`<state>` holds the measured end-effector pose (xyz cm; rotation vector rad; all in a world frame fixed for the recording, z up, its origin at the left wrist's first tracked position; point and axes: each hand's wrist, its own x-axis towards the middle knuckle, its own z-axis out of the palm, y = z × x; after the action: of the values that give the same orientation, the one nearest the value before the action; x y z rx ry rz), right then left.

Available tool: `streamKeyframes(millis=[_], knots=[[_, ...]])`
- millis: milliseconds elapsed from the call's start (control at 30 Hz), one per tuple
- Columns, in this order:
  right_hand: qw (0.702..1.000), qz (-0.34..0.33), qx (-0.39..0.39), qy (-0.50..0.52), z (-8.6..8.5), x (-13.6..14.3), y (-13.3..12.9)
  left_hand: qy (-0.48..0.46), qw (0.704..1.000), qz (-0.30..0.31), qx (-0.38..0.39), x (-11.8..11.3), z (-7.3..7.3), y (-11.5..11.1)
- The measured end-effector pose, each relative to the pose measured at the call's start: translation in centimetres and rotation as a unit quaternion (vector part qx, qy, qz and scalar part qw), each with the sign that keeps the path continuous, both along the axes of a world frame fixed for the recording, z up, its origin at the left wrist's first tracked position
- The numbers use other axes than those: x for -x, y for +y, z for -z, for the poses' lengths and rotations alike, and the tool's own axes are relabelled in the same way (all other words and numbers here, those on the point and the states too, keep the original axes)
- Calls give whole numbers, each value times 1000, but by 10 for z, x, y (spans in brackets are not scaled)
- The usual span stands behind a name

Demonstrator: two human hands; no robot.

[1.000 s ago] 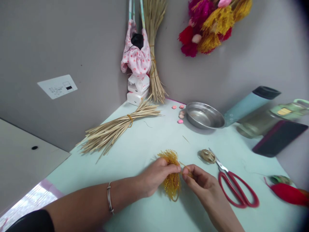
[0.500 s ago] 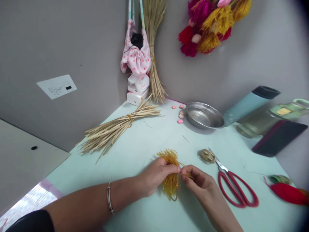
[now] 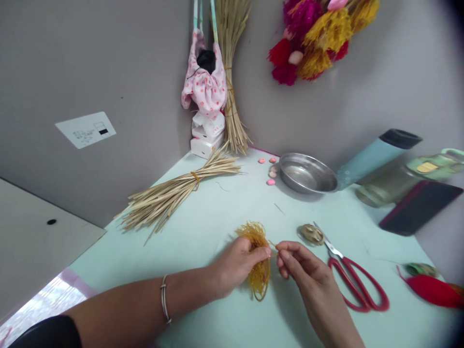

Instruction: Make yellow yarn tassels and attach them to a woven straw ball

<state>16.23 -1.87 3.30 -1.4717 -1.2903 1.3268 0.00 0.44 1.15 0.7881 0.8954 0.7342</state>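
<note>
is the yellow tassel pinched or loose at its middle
Pinched: the left hand grips the yellow tassel across its middle, with strands showing above and below that grip.

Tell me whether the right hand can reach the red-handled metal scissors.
Probably yes: the right hand is close beside the red-handled metal scissors, nothing visible between, though it pinches a thin golden-yellow thread.
</note>
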Motion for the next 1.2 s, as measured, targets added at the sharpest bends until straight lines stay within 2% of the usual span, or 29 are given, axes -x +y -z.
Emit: streamKeyframes(millis=[100,200,300,367,433,533,600,667,700,767,833,867,933,1000,1067,1133,1200], knots=[[997,11,-49,-53,0,-2,-3,26,1000,-6,12,-1,-2,0],[973,-42,-149,-172,-1,-3,-7,62,998,-22,26,-1,-6,0],[926,-104,-245,-269,0,-2,-8,73,996,-28,40,-1,-7,0],[894,-121,-282,-326,2,-2,-8,70,996,-28,44,-1,-6,0],[848,-141,-305,-410,7,-4,-5,59,997,-31,42,-1,-4,1],[765,-151,-291,-554,15,-13,2,24,999,-18,38,0,-2,1],[742,-119,-231,-618,18,-22,8,7,999,-4,38,0,-1,2],[748,-67,-168,-639,16,-30,12,3,999,4,37,-1,0,2],[765,-40,-149,-625,13,-32,13,5,999,7,35,-1,0,2],[833,-8,-129,-539,5,-31,13,9,999,8,32,-1,0,2],[909,-22,-110,-402,-3,-24,11,11,1000,5,29,0,0,1],[936,-46,-95,-335,-6,-20,9,10,1000,7,23,0,1,0],[965,-98,-60,-234,-11,-12,8,4,1000,23,3,1,2,-1],[975,-131,-29,-178,-13,-9,8,5,999,44,-20,2,4,-2],[972,-151,-21,-178,-12,-11,8,6,998,58,-28,3,4,-2],[956,-161,-53,-238,-8,-16,9,-7,998,67,-22,3,4,-2],[917,-145,-121,-352,-2,-21,10,-22,997,73,-9,2,4,-1]])
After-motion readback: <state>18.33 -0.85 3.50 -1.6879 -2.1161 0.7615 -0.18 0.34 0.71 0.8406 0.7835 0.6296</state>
